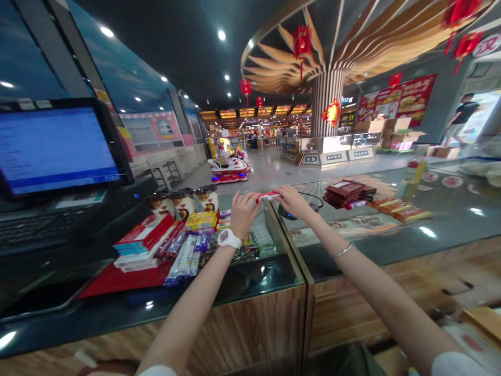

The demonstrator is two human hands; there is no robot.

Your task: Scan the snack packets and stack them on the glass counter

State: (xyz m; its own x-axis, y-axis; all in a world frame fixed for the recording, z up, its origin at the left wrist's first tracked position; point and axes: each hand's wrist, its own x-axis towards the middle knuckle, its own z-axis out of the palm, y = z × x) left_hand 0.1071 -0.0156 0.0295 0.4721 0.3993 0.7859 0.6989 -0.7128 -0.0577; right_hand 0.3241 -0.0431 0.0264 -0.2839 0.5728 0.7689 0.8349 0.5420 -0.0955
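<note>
A slim red-and-white stick-shaped packet [267,197] is held level above the far part of the glass counter, its print too small to read. My left hand [243,213], with a white watch on the wrist, pinches its left end. At the other end, the fingers of my right hand [291,201] are closed on it. Below and left of my left hand lie several wrapped snack bars [186,256] and a yellow box [201,220]. Dark brown flat packets [346,192] are piled right of my right hand, with a pink-purple stick packet [356,204] against them.
Three lidded cups [182,203] stand behind the snacks. Red boxes [143,232] are stacked near a monitor [58,151] and keyboard [27,224] at left. Golden packets [403,208] lie at right. A black device with a cable [287,213] sits under my right hand.
</note>
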